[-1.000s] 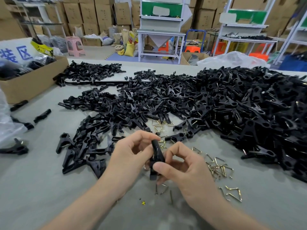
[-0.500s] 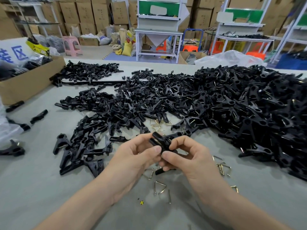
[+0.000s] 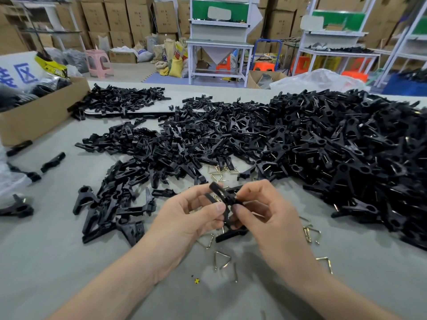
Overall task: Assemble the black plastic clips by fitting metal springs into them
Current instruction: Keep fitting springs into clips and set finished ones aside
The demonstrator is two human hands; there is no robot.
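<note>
Black plastic clip (image 3: 222, 197), its two halves crossed and splayed, is held just above a grey work table (image 3: 46, 262) between a person's two bare hands, close to the near edge of the parts piles. The left hand (image 3: 191, 220) pinches it from the left with thumb and curled fingers. The right hand (image 3: 275, 218) grips it from the right, thumb tip against the clip's middle and fingers curled behind. Whether a spring sits in the clip cannot be made out. Loose triangular brass-coloured wire springs (image 3: 221, 259) lie scattered on the table under and to the right of the hands, and a single black clip part (image 3: 231, 235) lies flat just below the right thumb. A large heap of black clips with glints of metal wire (image 3: 346, 146) covers the right side of the table, while a lower spread of black plastic clip halves (image 3: 120, 192) lies to the left of the hands. A small yellow-and-black speck (image 3: 196, 281) rests on the table between the forearms. A brown cardboard box (image 3: 34, 118) holding dark parts stands at the far left, with a few stray black pieces nearby. Beyond the table are stacked cardboard cartons (image 3: 115, 17), a pink plastic stool (image 3: 99, 62), a white metal workbench with a green panel (image 3: 219, 42) and a clear plastic bag (image 3: 318, 80).
</note>
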